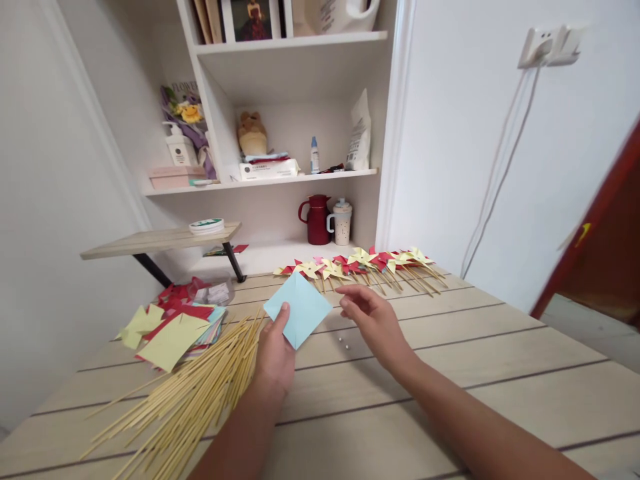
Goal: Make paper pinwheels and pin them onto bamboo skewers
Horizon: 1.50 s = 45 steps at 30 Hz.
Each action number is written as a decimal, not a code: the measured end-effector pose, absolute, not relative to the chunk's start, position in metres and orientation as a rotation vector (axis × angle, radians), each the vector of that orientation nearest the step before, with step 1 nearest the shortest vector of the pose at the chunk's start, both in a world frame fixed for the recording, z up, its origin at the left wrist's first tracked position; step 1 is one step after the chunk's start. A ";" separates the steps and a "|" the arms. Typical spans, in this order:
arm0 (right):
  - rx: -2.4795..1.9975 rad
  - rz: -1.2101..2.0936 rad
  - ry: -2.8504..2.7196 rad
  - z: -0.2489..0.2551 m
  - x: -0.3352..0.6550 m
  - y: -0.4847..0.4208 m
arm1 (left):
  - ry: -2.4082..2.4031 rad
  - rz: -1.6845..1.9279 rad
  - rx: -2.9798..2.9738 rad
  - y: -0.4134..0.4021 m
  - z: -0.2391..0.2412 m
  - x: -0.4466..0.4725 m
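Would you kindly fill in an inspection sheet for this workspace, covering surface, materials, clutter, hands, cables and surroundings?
Surface: light wooden table with dark seams.
Materials: blue paper square; thin sticks loosely heaped at left; paper pinwheels rowed along the back; small white pieces lying near the right hand.
Clutter: coloured paper sheets piled unevenly at left, beside a clear container.
Hands: left hand grips the blue paper square, thumb on top; right hand apart from it, nothing seen held.
Cables: pale cables hanging from a wall socket.
Surroundings: shelves behind; red jug beside a lidded cup.
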State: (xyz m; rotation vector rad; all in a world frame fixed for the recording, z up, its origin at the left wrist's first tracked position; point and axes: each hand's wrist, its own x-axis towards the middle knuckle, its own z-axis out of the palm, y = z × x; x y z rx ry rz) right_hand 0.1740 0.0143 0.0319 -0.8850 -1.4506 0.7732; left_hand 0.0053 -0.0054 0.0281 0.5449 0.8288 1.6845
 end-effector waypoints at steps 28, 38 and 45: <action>-0.805 -0.155 -2.041 0.013 0.153 -0.008 | 0.675 1.527 0.427 -0.018 0.027 0.017; -0.864 0.280 -1.743 0.022 0.159 0.002 | 0.699 1.548 0.676 -0.025 0.029 0.021; -0.917 0.351 -1.715 0.024 0.160 0.004 | 0.717 1.473 0.791 -0.024 0.026 0.021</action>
